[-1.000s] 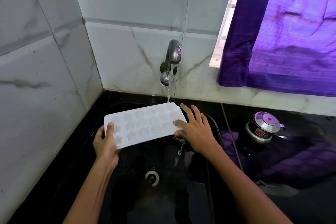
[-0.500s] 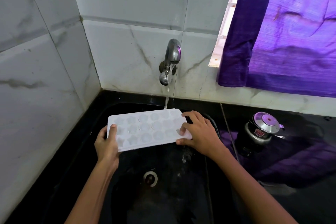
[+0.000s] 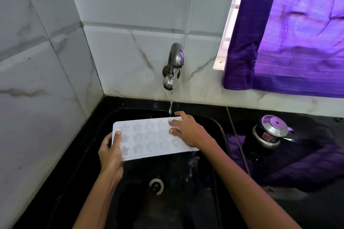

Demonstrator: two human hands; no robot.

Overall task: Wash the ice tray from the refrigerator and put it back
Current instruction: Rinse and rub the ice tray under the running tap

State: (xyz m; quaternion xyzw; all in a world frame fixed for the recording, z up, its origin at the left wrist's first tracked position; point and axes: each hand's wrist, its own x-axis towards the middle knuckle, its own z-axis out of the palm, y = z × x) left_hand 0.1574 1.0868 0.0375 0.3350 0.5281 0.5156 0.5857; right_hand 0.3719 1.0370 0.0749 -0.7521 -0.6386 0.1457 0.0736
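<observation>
We see a black counter (image 3: 307,201) with a sink (image 3: 186,201) in the tiled corner, tap (image 3: 172,67) running | left hand (image 3: 110,154) grips the ice tray (image 3: 149,139) at its left end, thumb on top | right hand (image 3: 188,131) rests flat-fingered on its right end | tray above the sink, under the tap.

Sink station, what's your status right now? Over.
Left hand grips the ice tray by its left end, thumb on top. Right hand flat on its right end, fingers rubbing. Tray over the sink, tap running. Nothing in the way.
</observation>
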